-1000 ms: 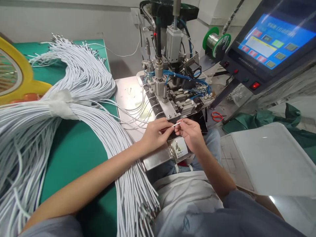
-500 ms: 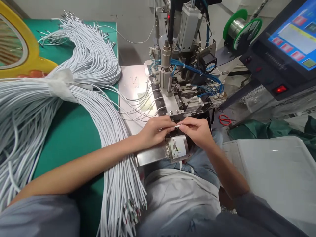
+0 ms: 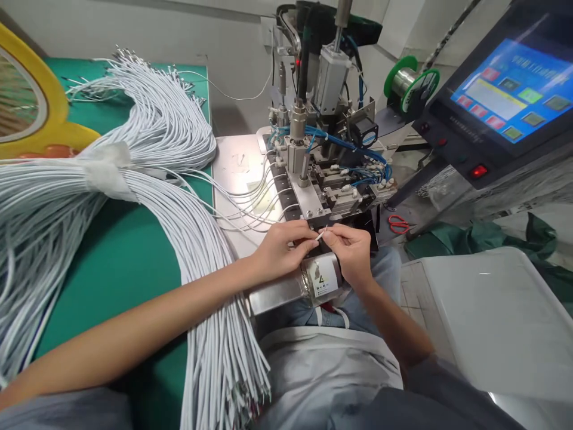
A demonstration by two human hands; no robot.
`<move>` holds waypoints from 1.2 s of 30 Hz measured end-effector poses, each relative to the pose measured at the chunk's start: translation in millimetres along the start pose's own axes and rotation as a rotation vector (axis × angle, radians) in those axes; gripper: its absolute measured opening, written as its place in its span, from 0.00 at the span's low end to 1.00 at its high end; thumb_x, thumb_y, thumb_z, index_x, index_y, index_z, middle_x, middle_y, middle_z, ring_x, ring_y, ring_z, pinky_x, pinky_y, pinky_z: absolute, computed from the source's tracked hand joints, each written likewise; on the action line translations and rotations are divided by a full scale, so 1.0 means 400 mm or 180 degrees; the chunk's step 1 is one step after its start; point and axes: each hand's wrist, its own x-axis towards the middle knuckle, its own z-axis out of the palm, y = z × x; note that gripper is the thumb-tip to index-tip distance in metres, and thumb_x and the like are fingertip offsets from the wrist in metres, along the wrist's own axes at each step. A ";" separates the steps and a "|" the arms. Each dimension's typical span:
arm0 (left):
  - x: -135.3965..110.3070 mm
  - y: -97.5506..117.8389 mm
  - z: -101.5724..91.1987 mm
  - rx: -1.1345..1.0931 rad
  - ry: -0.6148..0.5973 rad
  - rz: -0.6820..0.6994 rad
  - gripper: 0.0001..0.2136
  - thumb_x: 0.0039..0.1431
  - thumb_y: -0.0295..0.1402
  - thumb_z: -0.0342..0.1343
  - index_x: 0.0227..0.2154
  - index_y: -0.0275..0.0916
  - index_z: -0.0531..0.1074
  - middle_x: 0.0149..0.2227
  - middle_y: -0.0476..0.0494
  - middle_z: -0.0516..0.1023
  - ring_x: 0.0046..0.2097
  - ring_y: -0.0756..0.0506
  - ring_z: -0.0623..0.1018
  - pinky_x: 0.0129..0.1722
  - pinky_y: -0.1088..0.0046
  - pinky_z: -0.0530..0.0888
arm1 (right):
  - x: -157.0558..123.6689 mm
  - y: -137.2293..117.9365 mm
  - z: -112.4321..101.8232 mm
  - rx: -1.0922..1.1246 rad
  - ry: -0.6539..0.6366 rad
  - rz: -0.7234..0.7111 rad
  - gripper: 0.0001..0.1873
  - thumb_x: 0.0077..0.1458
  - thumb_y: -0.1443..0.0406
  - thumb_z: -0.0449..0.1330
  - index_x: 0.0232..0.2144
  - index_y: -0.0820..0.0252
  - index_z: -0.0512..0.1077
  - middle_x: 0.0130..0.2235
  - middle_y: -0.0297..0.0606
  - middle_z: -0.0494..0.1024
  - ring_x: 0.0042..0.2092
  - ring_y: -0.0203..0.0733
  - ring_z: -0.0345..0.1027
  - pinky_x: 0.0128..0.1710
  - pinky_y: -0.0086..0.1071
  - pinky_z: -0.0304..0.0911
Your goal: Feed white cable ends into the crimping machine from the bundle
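My left hand (image 3: 280,248) and my right hand (image 3: 351,248) meet just in front of the small machine (image 3: 322,161). Both pinch the end of one thin white wire (image 3: 320,236), which sticks up between the fingertips. Below the hands sits a metal block with a warning label (image 3: 321,276). A big bundle of white wires (image 3: 147,179) lies on the green mat (image 3: 120,263) to my left, and several loose wires run from it towards the machine.
A touch screen panel (image 3: 505,89) stands at the right with red lamps below it. A green spool of wire (image 3: 409,80) sits behind the machine. Red scissors (image 3: 397,223) lie right of it. A white tray (image 3: 492,316) is at my right, a yellow frame (image 3: 36,113) at the far left.
The hands have stayed together on the wire end and shifted slightly nearer the machine's front edge. The view has swung a little.
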 end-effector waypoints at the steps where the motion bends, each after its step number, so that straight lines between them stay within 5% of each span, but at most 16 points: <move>1: -0.002 -0.001 0.000 0.0103 0.0005 0.0079 0.07 0.59 0.25 0.51 0.29 0.34 0.74 0.22 0.49 0.69 0.25 0.53 0.68 0.24 0.78 0.65 | -0.005 0.000 0.004 -0.0145 0.0132 -0.0145 0.09 0.50 0.64 0.59 0.22 0.61 0.76 0.18 0.29 0.60 0.22 0.32 0.52 0.22 0.28 0.52; 4: -0.010 -0.007 -0.002 0.0834 -0.0102 0.0440 0.10 0.59 0.24 0.46 0.33 0.33 0.74 0.24 0.47 0.69 0.25 0.52 0.67 0.23 0.78 0.63 | -0.005 -0.006 -0.010 -0.0662 0.0087 -0.0589 0.11 0.51 0.66 0.57 0.20 0.63 0.73 0.17 0.27 0.55 0.21 0.30 0.48 0.22 0.28 0.49; 9: -0.018 -0.004 0.001 0.1819 -0.0223 0.0637 0.13 0.56 0.21 0.43 0.33 0.33 0.74 0.26 0.45 0.70 0.26 0.51 0.67 0.23 0.76 0.61 | 0.021 -0.012 -0.048 -0.0878 -0.0832 -0.0406 0.12 0.50 0.67 0.57 0.16 0.63 0.69 0.17 0.25 0.51 0.20 0.28 0.45 0.21 0.27 0.47; 13: -0.018 0.008 0.013 0.1160 -0.0135 0.0022 0.09 0.58 0.25 0.49 0.29 0.34 0.74 0.23 0.49 0.70 0.25 0.53 0.68 0.23 0.79 0.63 | 0.004 0.008 -0.020 -0.0442 -0.0213 -0.0300 0.12 0.51 0.64 0.57 0.19 0.62 0.70 0.17 0.27 0.54 0.21 0.29 0.47 0.22 0.27 0.49; 16: -0.017 0.009 0.020 0.0875 -0.0423 -0.0229 0.08 0.59 0.28 0.51 0.29 0.35 0.74 0.24 0.49 0.71 0.26 0.53 0.70 0.25 0.80 0.65 | -0.020 0.032 0.000 -0.0240 0.0174 -0.0053 0.13 0.51 0.62 0.56 0.19 0.62 0.71 0.18 0.29 0.59 0.22 0.31 0.53 0.24 0.28 0.52; 25: 0.000 -0.013 0.019 0.1878 -0.1954 -0.0611 0.12 0.62 0.26 0.44 0.35 0.33 0.74 0.35 0.42 0.72 0.30 0.49 0.74 0.29 0.74 0.68 | -0.005 0.152 -0.053 0.0040 -0.0361 0.0800 0.10 0.49 0.61 0.56 0.26 0.61 0.73 0.23 0.33 0.71 0.26 0.34 0.63 0.27 0.29 0.59; 36: -0.013 -0.016 0.017 0.2085 -0.2034 -0.0513 0.20 0.59 0.24 0.45 0.54 0.38 0.64 0.36 0.43 0.71 0.28 0.50 0.74 0.27 0.75 0.69 | 0.017 0.158 -0.041 0.0204 -0.0650 0.1001 0.08 0.48 0.62 0.57 0.22 0.61 0.68 0.19 0.28 0.66 0.22 0.30 0.56 0.23 0.27 0.56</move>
